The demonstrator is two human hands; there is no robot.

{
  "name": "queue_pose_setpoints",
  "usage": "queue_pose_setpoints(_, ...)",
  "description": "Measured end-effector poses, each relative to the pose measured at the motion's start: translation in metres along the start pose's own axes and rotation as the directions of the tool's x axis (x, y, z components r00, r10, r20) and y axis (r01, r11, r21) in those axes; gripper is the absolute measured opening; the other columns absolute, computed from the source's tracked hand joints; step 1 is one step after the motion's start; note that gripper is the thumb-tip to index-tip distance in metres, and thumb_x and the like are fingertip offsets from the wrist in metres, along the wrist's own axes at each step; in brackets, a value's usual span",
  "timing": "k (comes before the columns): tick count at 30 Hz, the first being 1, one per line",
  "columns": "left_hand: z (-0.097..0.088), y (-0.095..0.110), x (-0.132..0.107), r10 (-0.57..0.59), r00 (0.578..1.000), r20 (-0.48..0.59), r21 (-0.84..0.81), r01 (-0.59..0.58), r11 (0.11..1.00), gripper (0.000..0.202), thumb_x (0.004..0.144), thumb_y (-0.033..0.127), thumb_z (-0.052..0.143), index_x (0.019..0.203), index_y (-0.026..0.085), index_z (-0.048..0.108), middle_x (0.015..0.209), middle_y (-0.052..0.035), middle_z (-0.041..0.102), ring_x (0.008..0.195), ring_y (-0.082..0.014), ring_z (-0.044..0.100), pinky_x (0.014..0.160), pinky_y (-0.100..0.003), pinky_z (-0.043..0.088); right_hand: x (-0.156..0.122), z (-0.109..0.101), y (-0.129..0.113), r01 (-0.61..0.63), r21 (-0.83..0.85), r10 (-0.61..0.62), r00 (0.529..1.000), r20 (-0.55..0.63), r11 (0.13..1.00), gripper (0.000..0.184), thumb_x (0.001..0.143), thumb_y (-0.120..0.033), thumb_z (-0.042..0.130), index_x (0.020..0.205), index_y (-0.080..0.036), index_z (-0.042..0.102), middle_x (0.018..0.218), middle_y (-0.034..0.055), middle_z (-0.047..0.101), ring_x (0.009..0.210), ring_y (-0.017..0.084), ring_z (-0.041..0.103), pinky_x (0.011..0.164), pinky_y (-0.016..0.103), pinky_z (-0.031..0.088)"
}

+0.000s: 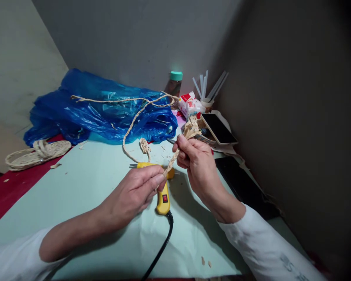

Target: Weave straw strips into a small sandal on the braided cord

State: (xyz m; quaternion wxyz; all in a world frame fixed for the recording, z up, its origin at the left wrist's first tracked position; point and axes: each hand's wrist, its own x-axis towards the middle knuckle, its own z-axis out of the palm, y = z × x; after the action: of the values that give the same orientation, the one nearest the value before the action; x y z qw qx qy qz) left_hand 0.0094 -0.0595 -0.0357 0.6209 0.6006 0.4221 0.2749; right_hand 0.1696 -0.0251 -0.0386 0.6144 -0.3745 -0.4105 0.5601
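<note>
A pale braided straw cord (172,162) runs between my two hands, slanting up to the right. My left hand (140,185) pinches its lower part. Higher up, my right hand (197,164) grips the same cord, and loose straw ends (190,127) fan out above its fingers. Beneath my left hand lies a yellow glue gun (163,200) with a red switch, partly covered by the hand. Just behind it sits a small coiled straw piece (144,146). A longer thin braid (131,127) loops from there over the blue plastic bag (102,105).
A woven straw sandal (39,154) rests at the left on red cloth. Along the back right stand a green-lidded jar (176,80), a red-and-white packet (190,105), a cup of glue sticks (207,102) and a phone (219,128). A black cable (163,246) crosses the front.
</note>
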Motion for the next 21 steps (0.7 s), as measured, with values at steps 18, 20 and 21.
queue_pose_setpoints(18,-0.019,-0.002,0.017,-0.063,0.998,-0.001,-0.280,0.060,0.958,0.022,0.081,0.031,0.068,0.078,0.009,0.070,0.051,0.0013,0.056,0.035,-0.0039,0.043,0.039,-0.017,0.040,0.007,-0.008,-0.003,-0.017,0.181,0.000,0.995,0.095,0.983,0.029,0.076,-0.038,0.074,0.068,-0.013,0.062,0.051,-0.0087,0.035,0.043,0.003,0.022,0.044,0.021,0.017)
queue_pose_setpoints(20,-0.018,-0.001,0.017,-0.061,0.998,-0.005,-0.287,0.057,0.956,0.021,0.081,0.030,0.068,0.078,0.010,0.068,0.048,0.0050,0.048,0.034,-0.0031,0.040,0.037,-0.016,0.035,0.007,-0.008,-0.003,-0.018,0.178,0.001,0.995,0.099,0.984,0.030,0.076,-0.039,0.074,0.068,-0.013,0.062,0.049,-0.0093,0.034,0.042,0.003,0.021,0.043,0.021,0.018)
queue_pose_setpoints(21,-0.018,-0.001,0.017,-0.055,0.999,-0.002,-0.277,0.052,0.960,0.021,0.082,0.031,0.067,0.076,0.011,0.066,0.048,0.0059,0.046,0.034,-0.0029,0.039,0.037,-0.016,0.033,0.007,-0.007,-0.003,-0.018,0.175,0.002,0.995,0.095,0.984,0.031,0.076,-0.040,0.074,0.068,-0.013,0.062,0.048,-0.0097,0.033,0.042,0.003,0.021,0.043,0.021,0.018)
